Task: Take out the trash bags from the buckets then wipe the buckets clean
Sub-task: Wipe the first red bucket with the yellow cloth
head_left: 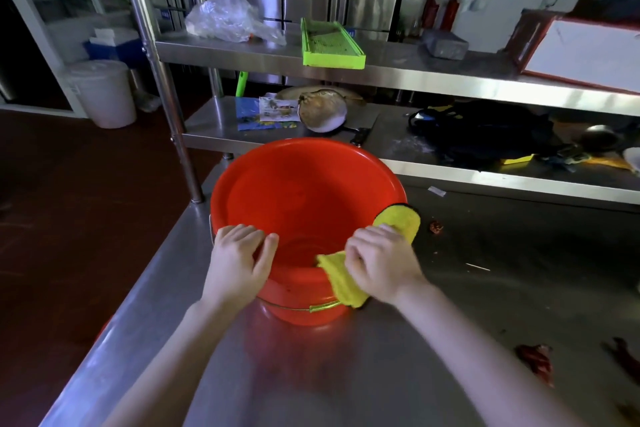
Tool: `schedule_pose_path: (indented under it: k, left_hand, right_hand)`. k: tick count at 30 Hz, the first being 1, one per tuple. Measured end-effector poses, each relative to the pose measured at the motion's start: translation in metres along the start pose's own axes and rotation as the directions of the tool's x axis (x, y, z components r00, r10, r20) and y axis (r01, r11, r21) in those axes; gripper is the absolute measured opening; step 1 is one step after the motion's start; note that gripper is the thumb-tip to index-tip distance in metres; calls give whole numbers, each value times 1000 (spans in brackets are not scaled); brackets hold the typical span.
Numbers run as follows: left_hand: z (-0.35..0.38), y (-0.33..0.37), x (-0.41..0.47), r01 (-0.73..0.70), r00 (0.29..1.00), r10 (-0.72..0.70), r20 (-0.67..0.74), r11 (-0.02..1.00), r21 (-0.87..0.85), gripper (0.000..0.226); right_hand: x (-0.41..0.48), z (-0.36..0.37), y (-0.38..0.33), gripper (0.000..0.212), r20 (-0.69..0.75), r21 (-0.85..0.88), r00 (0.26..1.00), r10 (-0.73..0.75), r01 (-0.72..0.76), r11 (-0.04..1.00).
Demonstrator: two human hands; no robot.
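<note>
1. A stainless steel desk [450,288] fills the foreground of a commercial kitchen. A steel shelf rack [415,74] stands along its far edge, and dark red floor [69,218] lies to the left.
2. A red bucket [304,184] stands upright on the desk near its left edge, close in front of the person. Its red inner wall is in view, and its wire handle [298,307] hangs down against the near outer side.
3. The left hand [239,263] holds the near-left rim of the bucket. Its fingers [242,234] are curled over the edge and clamped on it, with the thumb pointing toward the inside.
4. The right hand [381,262] grips a yellow cloth [346,282] against the near-right rim, its fingers [360,248] bent and closed on the fabric. The cloth is draped over the rim: one end hangs down the outer wall and the other sticks out past the hand on the right.
5. Small red scraps [535,359] lie on the desk well to the right of the bucket.
6. On the rack's upper shelf sit a crumpled clear plastic bag [221,17] and a bright green tray [329,45], apart from each other. A dark bag [485,132] lies on the lower shelf.
7. A white bucket [104,94] stands on the floor at the far left, with a blue cooler [117,47] behind it.
</note>
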State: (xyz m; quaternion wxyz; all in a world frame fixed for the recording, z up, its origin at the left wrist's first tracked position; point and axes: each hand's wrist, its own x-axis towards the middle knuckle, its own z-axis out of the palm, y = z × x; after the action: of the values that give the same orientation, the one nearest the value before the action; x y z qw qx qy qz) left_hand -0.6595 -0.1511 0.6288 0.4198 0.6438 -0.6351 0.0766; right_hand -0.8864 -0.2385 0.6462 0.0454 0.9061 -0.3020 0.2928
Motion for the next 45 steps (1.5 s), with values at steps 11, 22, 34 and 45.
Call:
schedule_pose_path:
  k: [11, 22, 34, 45]
  left_hand:
    - [9, -8, 13, -18, 1000, 18, 2, 994, 108, 40]
    - [-4, -17, 2, 9, 999, -10, 39, 1000, 26, 44]
    - [6, -7, 12, -53, 999, 54, -3, 995, 86, 42]
    - [-30, -55, -5, -60, 998, 60, 12, 998, 10, 47]
  right_hand:
    - [7, 2, -13, 48, -42, -62, 952, 303, -305, 950]
    - [6, -4, -13, 38, 51, -16, 999, 8, -7, 1000]
    - [-5, 7, -45, 49, -6, -126, 970, 242, -241, 962]
    - [12, -13, -17, 40, 172, -27, 983, -70, 76, 997]
